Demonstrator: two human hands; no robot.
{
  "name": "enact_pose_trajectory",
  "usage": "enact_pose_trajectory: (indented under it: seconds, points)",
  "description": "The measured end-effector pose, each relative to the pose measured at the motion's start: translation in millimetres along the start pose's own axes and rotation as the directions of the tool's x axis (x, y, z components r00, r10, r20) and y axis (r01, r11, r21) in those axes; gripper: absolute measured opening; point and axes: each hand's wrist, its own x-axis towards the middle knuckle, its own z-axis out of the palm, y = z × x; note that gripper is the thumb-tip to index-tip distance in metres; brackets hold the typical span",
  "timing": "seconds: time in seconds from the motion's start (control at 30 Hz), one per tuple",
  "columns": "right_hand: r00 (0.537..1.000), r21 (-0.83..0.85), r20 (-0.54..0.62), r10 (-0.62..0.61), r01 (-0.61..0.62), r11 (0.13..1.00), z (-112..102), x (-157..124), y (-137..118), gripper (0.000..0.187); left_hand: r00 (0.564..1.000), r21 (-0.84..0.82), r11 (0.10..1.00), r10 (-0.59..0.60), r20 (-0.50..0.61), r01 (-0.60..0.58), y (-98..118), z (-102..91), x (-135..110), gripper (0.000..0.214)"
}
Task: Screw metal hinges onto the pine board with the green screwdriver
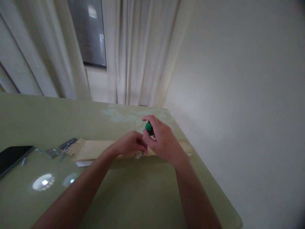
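My right hand (163,140) is wrapped round the green handle of a screwdriver (149,128), held upright over a pale wooden board (95,149). The tool's shaft is hidden behind my fingers. Just left of it, my left hand (131,143) is closed, its fingertips pinched together low over the board. Whatever lies between those fingertips is too small or too hidden to name. A small metal hinge (139,156) sits at the board's near edge, directly below my fingers, one leaf overhanging.
Left of the board lie metal hinges (51,153), several loose screws (23,162) and a dark bar-like metal piece (68,143). A black phone or tablet (14,156) rests at the far left. The green table (133,197) meets a white wall on the right; curtains (143,54) hang behind.
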Motion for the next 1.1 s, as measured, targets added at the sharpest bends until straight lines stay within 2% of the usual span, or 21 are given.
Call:
enact_pose_trajectory:
  seconds: [0.07,0.17,0.27,0.4,0.53,0.7,0.97,1.1]
  points:
    - [1.0,-0.011,-0.03,0.006,-0.006,1.0,-0.6,-0.4,1.3,0.036,0.999,0.033,0.999,-0.027,-0.019,0.028,1.4,0.4,-0.1,0.015]
    - [0.995,-0.08,-0.064,0.078,-0.083,0.993,-0.3,1.0,4.0,0.021,0.998,0.029,0.999,-0.029,0.057,0.027,5.8,-2.0,-1.8,0.015]
    - [0.997,-0.052,-0.062,0.034,-0.037,0.998,-0.6,2.8,4.4,0.016,0.992,0.0,1.0,0.029,0.123,-0.029,11.1,-8.3,-5.7,0.014]
    - [0.993,-0.059,-0.115,-0.012,0.005,0.998,-4.3,1.8,-0.5,0.019,0.988,0.052,0.994,0.086,0.125,-0.093,17.7,-14.2,-10.7,0.018]
    - [0.996,-0.081,-0.088,-0.013,0.006,0.997,-2.8,0.5,-1.5,0.02,0.985,0.138,0.984,0.093,0.147,-0.113,16.2,-8.8,-8.5,0.018]
    - [0.999,-0.111,-0.036,0.016,-0.02,0.994,5.9,2.7,3.3,0.018,0.977,0.15,0.983,0.077,0.198,-0.108,7.5,-1.5,-2.8,0.021]
    - [0.998,-0.078,-0.069,-0.012,0.006,0.997,-0.8,1.4,-1.3,0.016,0.982,0.14,0.984,0.084,0.17,-0.109,13.1,-7.9,-7.6,0.021]
    - [1.0,-0.103,-0.028,0.005,-0.008,0.995,5.4,2.7,-1.8,0.014,0.98,0.144,0.984,0.079,0.18,-0.106,7.1,-9.0,-7.9,0.018]
